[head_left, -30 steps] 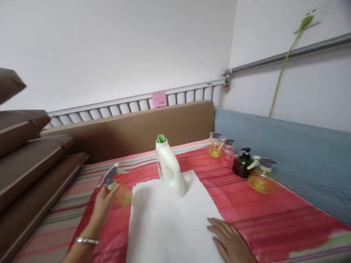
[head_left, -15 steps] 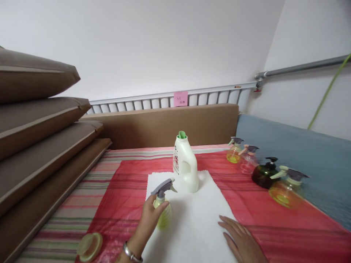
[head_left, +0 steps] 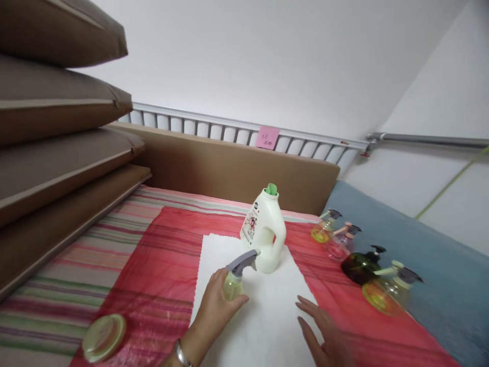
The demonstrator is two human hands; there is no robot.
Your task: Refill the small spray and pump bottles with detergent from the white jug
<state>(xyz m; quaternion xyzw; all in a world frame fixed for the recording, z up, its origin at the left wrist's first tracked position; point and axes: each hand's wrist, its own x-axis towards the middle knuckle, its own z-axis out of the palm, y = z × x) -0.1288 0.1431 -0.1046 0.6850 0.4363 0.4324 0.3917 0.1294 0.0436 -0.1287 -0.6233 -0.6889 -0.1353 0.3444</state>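
I have the left hand's (head_left: 216,303) fingers curled around a spray bottle (head_left: 233,288), thumb on the near side, most fingertips hidden behind it. The bottle is in the left half of the white cloth (head_left: 263,316); I can't tell whether its base touches. My view of the right hand (head_left: 324,334) is blurred, but its fingers are spread, holding nothing, by the cloth's right edge. A white jug (head_left: 271,219) stands upright near the cloth's far right corner. Farther out, I see a round lid (head_left: 104,337) at the left edge of the red sheet (head_left: 168,260). Along that sheet's right edge are a yellow bottle (head_left: 321,232), a pink bottle (head_left: 340,247), a dark pump bottle (head_left: 359,268) and an orange bottle (head_left: 387,294).
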